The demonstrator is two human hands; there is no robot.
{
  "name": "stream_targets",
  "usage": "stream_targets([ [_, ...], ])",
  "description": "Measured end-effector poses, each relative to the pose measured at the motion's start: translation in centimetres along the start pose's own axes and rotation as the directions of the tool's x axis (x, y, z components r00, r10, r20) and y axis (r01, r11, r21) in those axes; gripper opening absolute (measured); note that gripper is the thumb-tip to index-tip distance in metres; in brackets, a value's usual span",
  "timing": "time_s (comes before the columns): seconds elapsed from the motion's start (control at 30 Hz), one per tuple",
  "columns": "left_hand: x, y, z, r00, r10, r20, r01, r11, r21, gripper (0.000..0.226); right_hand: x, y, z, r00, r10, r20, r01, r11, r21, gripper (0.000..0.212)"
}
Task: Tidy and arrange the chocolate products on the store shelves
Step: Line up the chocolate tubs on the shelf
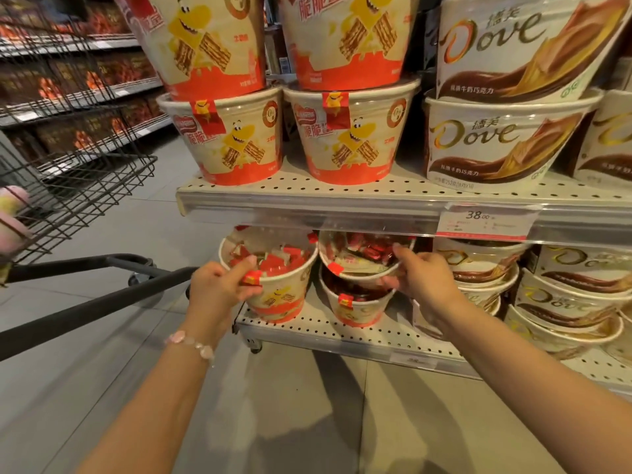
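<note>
Perforated cream metal forms the lower shelf [342, 328], and the red-and-cream wafer tubs stand toward its left end, probably because the matching tubs [352, 138] on the upper shelf [307, 195] sit straight above them, with the Dove tubs [567, 295] filling the right side. The left tub [277, 285] stands at the front left corner of the lower shelf. The stacked tub [359, 258] beside it rests tilted on a lower tub [355, 304], so it likely needs squaring. Both forearms reach forward and down. The left hand [219, 285] grips the left tub's near rim, thumb over the edge. The right hand [420, 271] holds the stacked tub's right rim, fingers curled around it.
</note>
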State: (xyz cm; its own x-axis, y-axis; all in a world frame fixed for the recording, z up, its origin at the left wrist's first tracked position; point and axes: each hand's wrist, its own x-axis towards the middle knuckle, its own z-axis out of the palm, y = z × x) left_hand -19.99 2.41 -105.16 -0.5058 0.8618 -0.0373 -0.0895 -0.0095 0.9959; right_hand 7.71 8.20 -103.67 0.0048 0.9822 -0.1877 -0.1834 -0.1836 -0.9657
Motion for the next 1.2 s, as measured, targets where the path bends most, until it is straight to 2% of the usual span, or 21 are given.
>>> stream_targets([
  [0.03, 0.4, 0.3, 0.2, 0.999, -0.038, -0.019, 0.037, 0.999, -0.03, 0.059, 0.3, -0.5, 0.2, 1.0, 0.026, -0.009, -0.026, 0.999, 0.025, 0.021],
  [0.17, 1.4, -0.1, 1.1, 0.986, -0.129, -0.104, 0.122, 0.99, -0.071, 0.031, 1.1, -1.1, 0.3, 0.991, 0.127, -0.03, -0.127, 0.992, 0.01, 0.018],
  [0.3, 1.6, -0.4, 1.3, 0.984, -0.116, -0.131, 0.106, 0.991, -0.081, 0.033, 0.9, -0.6, 0.2, 0.978, 0.205, 0.034, -0.206, 0.977, 0.056, 0.024],
  [0.37, 1.2, -0.5, 1.2, 0.994, -0.065, -0.086, 0.061, 0.997, -0.048, 0.042, 0.6, 0.1, -0.3, 0.984, 0.172, 0.044, -0.174, 0.984, 0.033, 0.033],
  [0.43, 0.3, -1.3, 0.6, 0.999, 0.017, -0.048, -0.016, 1.0, 0.015, 0.052, 0.0, 1.1, -1.0, 0.992, 0.123, 0.009, -0.122, 0.99, -0.065, 0.038],
  [0.5, -0.9, -2.7, 0.2, 0.989, 0.146, -0.015, -0.144, 0.987, 0.074, 0.052, -0.4, 2.6, -1.6, 0.999, 0.007, -0.039, -0.016, 0.971, -0.237, 0.028],
  [0.57, -1.6, -4.6, 0.3, 0.974, 0.228, -0.014, -0.218, 0.946, 0.24, 0.063, -0.2, 4.2, -2.0, 0.987, -0.162, -0.004, 0.141, 0.874, -0.464, 0.015],
  [0.63, -1.4, -5.7, 0.7, 0.972, 0.224, -0.068, -0.185, 0.913, 0.363, 0.084, 0.1, 5.1, -1.2, 0.962, -0.257, 0.094, 0.263, 0.771, -0.58, 0.038],
  [0.7, -0.7, -6.1, 1.2, 0.98, 0.192, -0.057, -0.161, 0.924, 0.346, 0.096, 0.5, 5.6, -0.2, 0.95, -0.296, 0.1, 0.299, 0.765, -0.571, 0.059],
  [0.77, 0.1, -6.6, 1.7, 0.984, 0.177, -0.027, -0.155, 0.919, 0.363, 0.101, 1.3, 6.0, 0.5, 0.955, -0.291, 0.053, 0.273, 0.798, -0.538, 0.069],
  [1.0, 2.0, -6.6, 2.0, 0.963, 0.268, 0.012, -0.25, 0.882, 0.398, 0.108, 2.9, 6.5, 1.2, 0.96, -0.277, 0.046, 0.268, 0.858, -0.438, 0.075],
  [1.2, 3.3, -7.4, 1.7, 0.959, 0.284, -0.023, -0.263, 0.913, 0.314, 0.102, 3.2, 7.4, 1.1, 0.945, -0.327, 0.01, 0.288, 0.815, -0.503, 0.076],
])
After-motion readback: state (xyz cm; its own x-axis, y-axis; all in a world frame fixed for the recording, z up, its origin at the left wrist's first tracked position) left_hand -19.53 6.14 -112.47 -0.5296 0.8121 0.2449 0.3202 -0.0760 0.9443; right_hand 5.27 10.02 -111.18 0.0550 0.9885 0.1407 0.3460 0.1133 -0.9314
